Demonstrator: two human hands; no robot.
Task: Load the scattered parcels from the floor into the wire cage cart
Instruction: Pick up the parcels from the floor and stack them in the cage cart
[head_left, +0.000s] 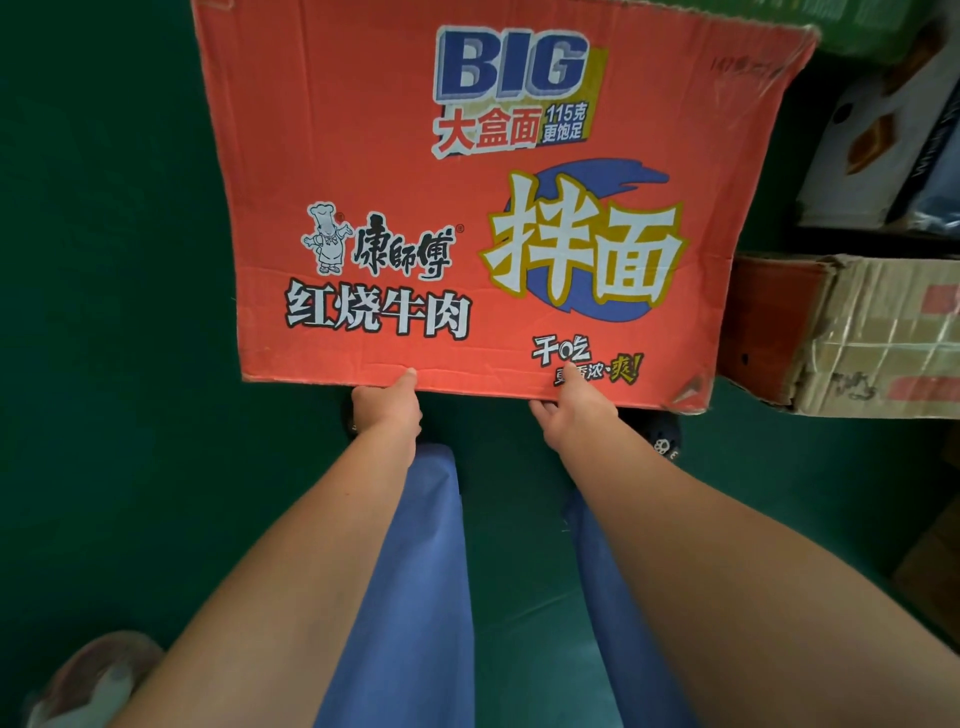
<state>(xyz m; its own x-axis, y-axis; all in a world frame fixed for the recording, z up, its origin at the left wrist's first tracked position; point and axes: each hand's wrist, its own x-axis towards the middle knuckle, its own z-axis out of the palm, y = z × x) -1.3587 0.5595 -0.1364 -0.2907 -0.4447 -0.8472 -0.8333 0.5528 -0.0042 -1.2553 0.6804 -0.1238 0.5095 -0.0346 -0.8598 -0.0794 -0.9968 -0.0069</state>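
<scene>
The floor (104, 260) is dark green and runs under everything here. Over it, a large red carton (467, 208) fills the upper middle of the view, its broad printed face turned up towards the person: "BIG" in blue letters, a little chef figure, and bold white Chinese characters. It is closed, so what it holds cannot be seen.

Both hands grip the carton's near edge. The left hand (387, 405) has its thumb lying on top of the printed face and its fingers curled under the edge, out of sight. The right hand (574, 410) does the same further along, thumb pressed over the small print near the corner, fingers tucked beneath. Whether the carton's far side rests on the floor or is clear of it is hard to judge from here.

To the right, just beside the red carton, lies a brown taped box (852, 332) with a red end panel. Above that stands a white box with orange patches (878, 135), and a green box (872, 26) shows at the top corner. Blue trouser legs (415, 571) hang below the forearms, with dark shoes (665, 436) peeking out under the carton. At the lower left corner sits a blurred clear-wrapped bundle (88, 680).
</scene>
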